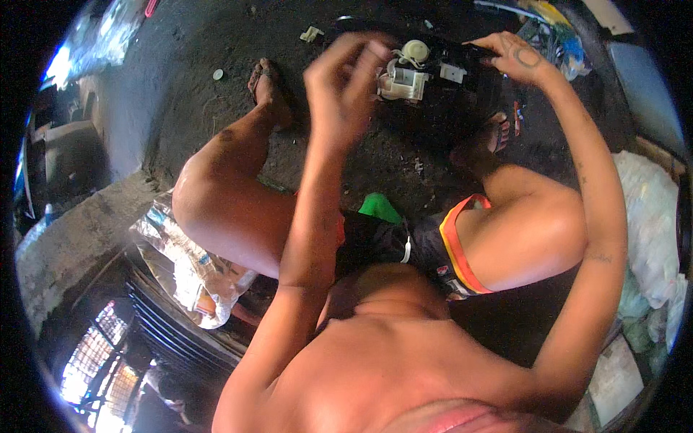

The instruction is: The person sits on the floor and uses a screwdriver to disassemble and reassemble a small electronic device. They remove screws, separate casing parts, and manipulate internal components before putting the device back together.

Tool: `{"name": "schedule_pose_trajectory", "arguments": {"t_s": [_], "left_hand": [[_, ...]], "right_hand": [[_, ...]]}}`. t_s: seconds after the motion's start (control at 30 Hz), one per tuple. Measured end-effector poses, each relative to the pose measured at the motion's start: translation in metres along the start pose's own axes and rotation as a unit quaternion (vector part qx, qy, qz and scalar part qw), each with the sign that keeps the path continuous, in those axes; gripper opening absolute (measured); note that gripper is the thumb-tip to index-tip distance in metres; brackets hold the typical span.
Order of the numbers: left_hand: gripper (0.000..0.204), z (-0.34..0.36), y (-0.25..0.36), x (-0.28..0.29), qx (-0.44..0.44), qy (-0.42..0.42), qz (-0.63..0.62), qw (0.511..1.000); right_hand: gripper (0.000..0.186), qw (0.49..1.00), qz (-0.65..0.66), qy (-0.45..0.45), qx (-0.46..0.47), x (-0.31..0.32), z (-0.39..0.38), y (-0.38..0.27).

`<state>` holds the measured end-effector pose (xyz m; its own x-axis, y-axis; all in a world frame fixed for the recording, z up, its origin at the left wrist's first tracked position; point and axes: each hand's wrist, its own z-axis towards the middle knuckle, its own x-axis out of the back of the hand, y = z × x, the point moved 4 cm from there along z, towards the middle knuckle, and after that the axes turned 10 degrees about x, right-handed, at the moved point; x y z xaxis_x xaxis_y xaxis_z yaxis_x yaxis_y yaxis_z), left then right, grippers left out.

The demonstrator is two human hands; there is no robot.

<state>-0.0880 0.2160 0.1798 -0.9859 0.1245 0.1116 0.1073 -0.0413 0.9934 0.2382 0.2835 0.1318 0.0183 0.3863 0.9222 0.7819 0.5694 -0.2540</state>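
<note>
On the left I am seeing a crumpled white plastic sack with printing (198, 263) lying beside the person's leg, and farther up a small round white disc (218, 74) is lying on the dark, gritty floor (188, 94). Next, a small, irregular cream plastic piece (312, 34) is resting near the left hand (343, 90), which is blurring, its fingers partly curled; I am not managing to tell whether it is holding anything. Just beyond its fingertips, a dark assembly with cream plastic parts (432, 71) is sitting on the floor between the feet, a round cream cap (415, 50) showing above a boxy cream housing (402, 85). The right hand (516, 59) is reaching to the assembly's right side, fingers half bent; its grip is staying unclear to me. Farther right, bulging whitish plastic bags (650, 213) are lying.
</note>
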Motion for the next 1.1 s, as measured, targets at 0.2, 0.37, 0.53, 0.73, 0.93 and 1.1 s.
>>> {"name": "schedule_pose_trajectory", "arguments": {"t_s": [0.2,0.37,0.53,0.73,0.93,1.1], "left_hand": [[0.030,0.083,-0.011,0.015,0.013,0.030,0.255,0.966],[0.034,0.120,-0.035,0.006,-0.067,-0.008,0.401,0.914],[0.049,0.129,-0.077,0.054,-0.068,0.043,0.465,0.882],[0.063,0.136,-0.088,0.066,0.046,0.018,0.413,0.909],[0.051,0.130,-0.083,0.056,0.085,0.022,0.294,0.952],[0.058,0.135,-0.080,0.077,0.105,0.077,0.377,0.917]], "right_hand": [[0.034,0.995,-0.047,0.086,-0.015,-0.006,0.015,-0.003],[0.045,0.995,-0.011,0.078,-0.066,0.022,0.032,-0.026],[0.049,0.994,0.054,-0.006,-0.093,0.058,0.035,-0.053],[0.055,0.978,0.094,0.138,-0.128,0.102,-0.031,0.004],[0.030,0.710,0.239,0.619,-0.234,0.073,-0.205,0.042],[0.023,0.574,0.442,0.513,-0.461,-0.184,-0.289,0.064]]}}
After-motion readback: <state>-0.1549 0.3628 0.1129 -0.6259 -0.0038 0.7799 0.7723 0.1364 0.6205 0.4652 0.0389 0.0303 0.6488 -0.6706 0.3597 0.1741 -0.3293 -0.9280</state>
